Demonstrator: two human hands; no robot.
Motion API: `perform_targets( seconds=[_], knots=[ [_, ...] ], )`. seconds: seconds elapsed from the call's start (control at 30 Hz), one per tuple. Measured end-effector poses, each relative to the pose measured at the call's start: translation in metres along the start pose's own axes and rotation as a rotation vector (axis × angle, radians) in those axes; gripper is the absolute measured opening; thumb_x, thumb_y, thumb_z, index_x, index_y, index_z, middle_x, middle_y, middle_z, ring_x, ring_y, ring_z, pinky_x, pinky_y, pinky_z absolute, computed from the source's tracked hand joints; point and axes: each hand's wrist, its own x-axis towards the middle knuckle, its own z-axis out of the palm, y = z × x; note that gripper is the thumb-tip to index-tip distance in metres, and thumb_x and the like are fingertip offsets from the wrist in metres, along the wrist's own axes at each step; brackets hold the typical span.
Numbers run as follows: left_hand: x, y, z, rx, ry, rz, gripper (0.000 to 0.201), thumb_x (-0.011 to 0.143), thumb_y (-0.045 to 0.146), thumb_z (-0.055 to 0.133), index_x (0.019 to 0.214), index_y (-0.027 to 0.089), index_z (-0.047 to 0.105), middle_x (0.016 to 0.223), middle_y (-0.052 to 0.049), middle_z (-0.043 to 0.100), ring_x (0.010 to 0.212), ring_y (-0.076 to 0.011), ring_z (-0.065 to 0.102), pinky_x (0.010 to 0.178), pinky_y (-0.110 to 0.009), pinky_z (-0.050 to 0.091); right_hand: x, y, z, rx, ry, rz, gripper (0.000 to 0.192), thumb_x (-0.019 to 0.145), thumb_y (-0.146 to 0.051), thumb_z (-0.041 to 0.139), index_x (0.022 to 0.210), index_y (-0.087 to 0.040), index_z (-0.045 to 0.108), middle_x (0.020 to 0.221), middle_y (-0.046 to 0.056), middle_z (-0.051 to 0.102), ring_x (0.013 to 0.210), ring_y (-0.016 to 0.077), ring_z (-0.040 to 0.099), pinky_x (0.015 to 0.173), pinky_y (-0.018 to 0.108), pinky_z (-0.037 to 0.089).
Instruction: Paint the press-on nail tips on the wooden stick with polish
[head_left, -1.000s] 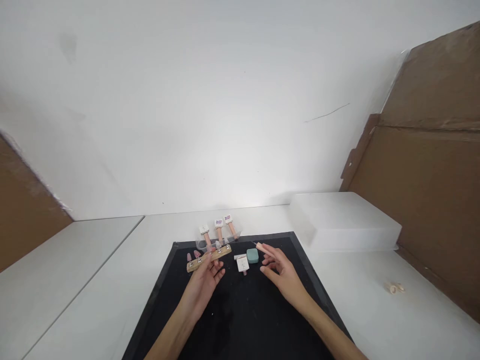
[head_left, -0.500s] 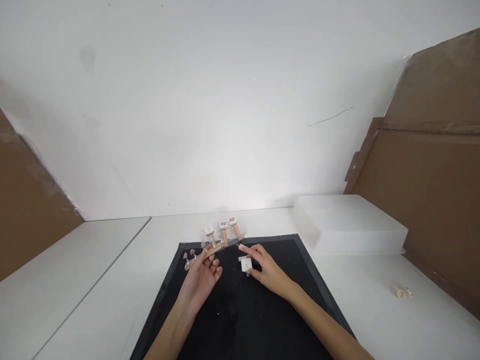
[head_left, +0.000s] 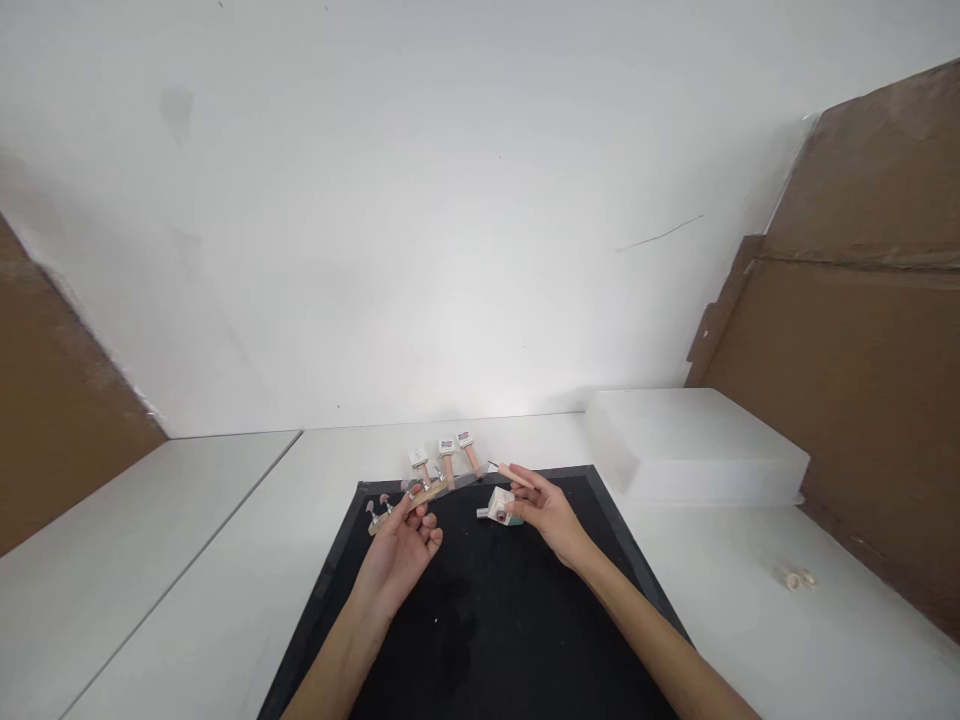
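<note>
My left hand (head_left: pixel 401 560) pinches a pale strip (head_left: pixel 427 497) like a nail-practice stand, with several nail tips (head_left: pixel 385 500) on small metal posts. My right hand (head_left: pixel 546 513) holds a nail polish brush (head_left: pixel 515 475) by its pink handle, with the thin dark tip pointing up and left. The same hand's thumb and lower fingers grip a white, square nail polish bottle (head_left: pixel 499 506), tilted with its round neck showing. A small silvery piece (head_left: pixel 482 513) sticks out at the bottle's left. The fingers partly hide both things.
Behind the strip lie three nail polish bottles with pink caps (head_left: pixel 448 462). A black mat (head_left: pixel 480 620) covers the front of the white table (head_left: pixel 345 450). To the right are a translucent plastic box (head_left: pixel 697 450), small cream rings (head_left: pixel 799 578) and brown cardboard (head_left: pixel 855 400).
My right hand has raised and turned the brush, so its tip now shows. The white bottle has lifted and tipped, baring its neck. My left hand barely moved.
</note>
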Motion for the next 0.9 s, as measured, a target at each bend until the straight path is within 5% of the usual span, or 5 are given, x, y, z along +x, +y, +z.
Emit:
perform_targets(
  seconds=[0.5, 0.9],
  knots=[
    [0.001, -0.002, -0.001, 0.002, 0.034, -0.008, 0.016, 0.087, 0.019, 0.045, 0.084, 0.015, 0.06, 0.06, 0.002, 0.049, 0.051, -0.009, 0.05, 0.047, -0.022, 0.044, -0.005, -0.004, -0.003, 0.159, -0.023, 0.056, 0.052, 0.062, -0.021, 0.077, 0.111, -0.026, 0.064, 0.084, 0.001, 0.06, 0.085, 0.0182, 0.059, 0.078, 0.036, 0.049],
    [0.001, -0.002, -0.001, 0.002, 0.051, -0.01, 0.017, 0.087, 0.019, 0.045, 0.084, 0.016, 0.061, 0.06, 0.002, 0.049, 0.05, -0.0091, 0.05, 0.046, -0.022, 0.043, -0.012, 0.016, 0.015, 0.072, -0.237, -0.068, 0.051, 0.06, -0.024, 0.079, 0.109, -0.031, 0.065, 0.103, 0.004, 0.058, 0.092, 0.0217, 0.061, 0.085, 0.043, 0.049]
  ],
)
